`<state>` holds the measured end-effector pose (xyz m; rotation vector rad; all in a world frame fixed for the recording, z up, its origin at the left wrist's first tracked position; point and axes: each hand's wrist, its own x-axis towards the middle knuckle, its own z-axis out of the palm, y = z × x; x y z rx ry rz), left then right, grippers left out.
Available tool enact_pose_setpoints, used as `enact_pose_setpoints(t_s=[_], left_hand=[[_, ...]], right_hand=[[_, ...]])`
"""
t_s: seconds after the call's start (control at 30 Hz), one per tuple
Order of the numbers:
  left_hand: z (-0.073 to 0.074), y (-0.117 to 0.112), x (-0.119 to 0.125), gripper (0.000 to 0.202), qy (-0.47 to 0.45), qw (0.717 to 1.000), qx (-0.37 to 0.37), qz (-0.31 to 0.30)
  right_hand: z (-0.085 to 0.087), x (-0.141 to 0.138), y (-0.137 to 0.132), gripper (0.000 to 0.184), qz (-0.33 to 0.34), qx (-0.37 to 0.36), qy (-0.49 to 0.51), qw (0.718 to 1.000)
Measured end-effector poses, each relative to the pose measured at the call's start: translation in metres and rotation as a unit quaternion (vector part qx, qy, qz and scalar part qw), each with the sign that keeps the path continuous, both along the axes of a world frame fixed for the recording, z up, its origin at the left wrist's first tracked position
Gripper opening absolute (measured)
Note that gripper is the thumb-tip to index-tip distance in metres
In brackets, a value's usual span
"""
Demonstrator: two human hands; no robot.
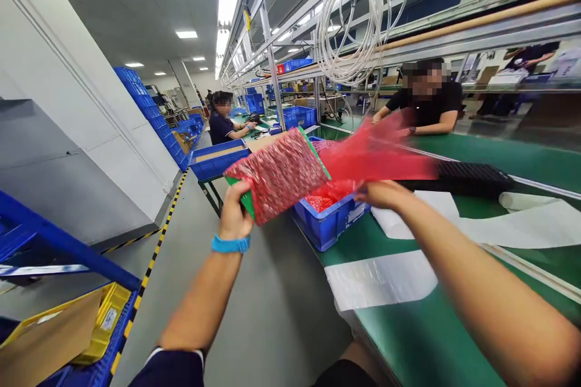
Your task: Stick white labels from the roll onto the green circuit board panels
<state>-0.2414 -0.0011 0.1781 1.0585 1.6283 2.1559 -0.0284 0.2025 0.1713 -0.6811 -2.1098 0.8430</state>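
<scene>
My left hand (235, 210), with a blue band on its wrist, grips the lower corner of a red bubble-wrap bag (276, 172) that has a green board (246, 201) inside, held up over the floor beside the bench. My right hand (385, 193) is closed on a second red bag (379, 151), which is smeared by motion above a blue bin (329, 224). That bin sits at the edge of the green bench (408, 338) and holds more red bags.
White sheets (499, 221) lie on the bench beside a black tray (463, 176). One person sits across the bench, another further along the line. Blue bins (216, 160) stand on a stand ahead, stacked blue crates (149, 112) by the wall, a yellow bin (97, 320) lower left.
</scene>
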Motion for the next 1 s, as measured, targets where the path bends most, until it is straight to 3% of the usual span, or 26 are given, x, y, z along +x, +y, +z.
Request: enact_pose_setpoints(t_s=[0.07,0.13,0.2,0.27,0.3,0.37,0.47,0.57,0.63,0.73,0.8,0.87,0.93,1.0], left_hand=[[-0.019,-0.004,0.018,0.050,0.058,0.994,0.076,0.043],[-0.033,-0.006,0.038,0.067,0.134,0.981,0.114,0.078],[-0.046,-0.003,0.061,0.076,0.197,0.968,0.125,0.092],[-0.059,0.003,0.089,0.079,0.217,0.964,0.129,0.081],[-0.067,0.007,0.105,0.080,0.209,0.967,0.129,0.065],[-0.086,0.013,0.141,0.082,0.179,0.977,0.111,0.012],[-0.120,0.009,0.198,0.090,0.156,0.983,0.027,-0.098],[-0.149,-0.004,0.237,0.099,0.153,0.955,-0.083,-0.239],[-0.160,-0.008,0.247,0.095,0.173,0.922,-0.120,-0.325],[-0.158,0.012,0.244,0.060,0.245,0.870,-0.164,-0.394],[-0.145,0.040,0.240,0.038,0.322,0.848,-0.182,-0.380],[-0.129,0.074,0.241,0.042,0.428,0.816,-0.133,-0.365],[-0.117,0.106,0.247,0.043,0.536,0.732,-0.104,-0.408],[-0.111,0.126,0.253,0.039,0.576,0.686,-0.101,-0.433]], right_hand=[[-0.015,0.000,-0.025,0.020,0.016,0.013,-0.022,1.000],[-0.030,0.008,-0.052,0.028,0.054,-0.026,-0.024,0.998],[-0.044,0.022,-0.078,0.048,0.106,-0.203,0.046,0.972],[-0.052,0.040,-0.102,0.076,0.100,-0.358,0.166,0.913],[-0.054,0.051,-0.112,0.087,0.083,-0.396,0.224,0.886],[-0.054,0.076,-0.127,0.088,0.044,-0.417,0.289,0.861],[-0.057,0.118,-0.135,0.057,-0.037,-0.448,0.279,0.849],[-0.079,0.161,-0.130,0.048,-0.111,-0.492,0.221,0.835],[-0.100,0.184,-0.122,0.050,-0.148,-0.467,0.170,0.855],[-0.126,0.208,-0.109,0.043,-0.193,-0.397,0.114,0.890],[-0.135,0.219,-0.098,0.037,-0.219,-0.366,0.099,0.899],[-0.141,0.225,-0.085,0.035,-0.238,-0.339,0.080,0.907],[-0.145,0.228,-0.074,0.036,-0.250,-0.319,0.060,0.912],[-0.147,0.228,-0.069,0.036,-0.253,-0.296,0.044,0.920]])
